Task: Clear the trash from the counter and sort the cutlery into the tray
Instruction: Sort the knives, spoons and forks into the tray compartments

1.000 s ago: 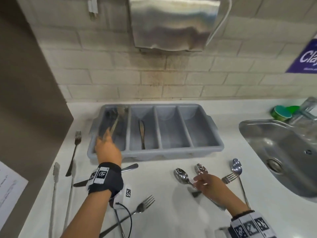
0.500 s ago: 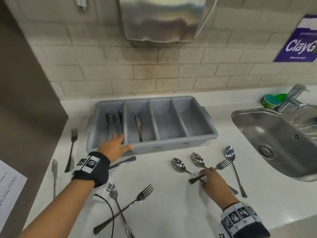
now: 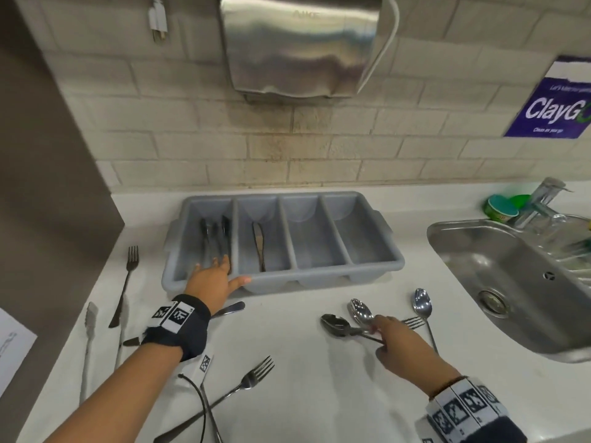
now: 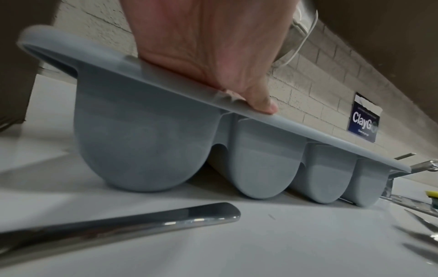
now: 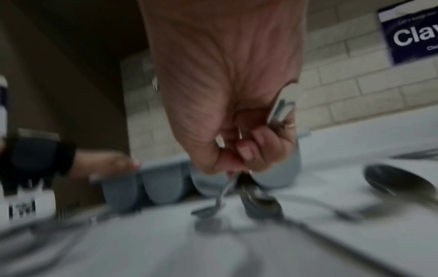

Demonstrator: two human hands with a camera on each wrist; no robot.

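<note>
A grey four-compartment cutlery tray [image 3: 319, 281] [image 4: 147, 140] stands at the back of the white counter. Dark forks [image 3: 217, 238] lie in its leftmost compartment and a knife [image 3: 259, 247] in the second. My left hand [image 3: 214, 279] [image 4: 213, 46] rests on the tray's front rim with the thumb stretched along it, holding nothing. My right hand [image 3: 393, 337] [image 5: 232, 150] grips the handles of two spoons [image 3: 334, 324] [image 5: 260, 204], their bowls low at the counter. A third spoon [image 3: 422, 303] [image 5: 398, 183] and a fork [image 3: 412, 321] lie just right of that hand.
Loose cutlery lies about: crossed forks [image 3: 252, 378] at the front, a dark fork [image 3: 128, 273] at the left, a knife handle [image 3: 230, 310] [image 4: 142, 223] by my left wrist, white plastic utensils [image 3: 91, 330]. A steel sink [image 3: 511, 266] is at the right, a brown panel [image 3: 48, 187] at the left.
My left hand came back out of the leftmost compartment and settled on the tray's front rim. My right hand came down on the spoon handles and closed around two of them.
</note>
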